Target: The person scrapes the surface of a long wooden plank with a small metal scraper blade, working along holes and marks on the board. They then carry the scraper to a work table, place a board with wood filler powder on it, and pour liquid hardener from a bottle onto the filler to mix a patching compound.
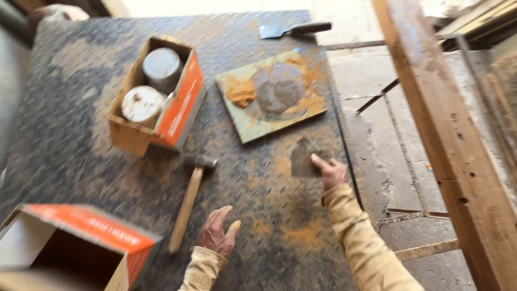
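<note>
My right hand (pixel 329 171) grips a wide putty knife (pixel 303 158), its grey blade lying flat on the steel chequer-plate table (pixel 81 134) just below a green board (pixel 272 94). The board carries a grey smear and a lump of orange-brown filler (pixel 240 91). My left hand (pixel 217 233) hovers open over the table, fingers spread, holding nothing. A hammer (pixel 189 200) with a wooden handle lies just left of it, head pointing away from me.
An orange-sided cardboard box (pixel 156 94) holds two round tins. Another open box (pixel 75 245) sits at the near left. A second scraper (pixel 293 29) lies at the table's far edge. A thick wooden beam (pixel 447 134) stands on the right above a concrete floor (pixel 398 178).
</note>
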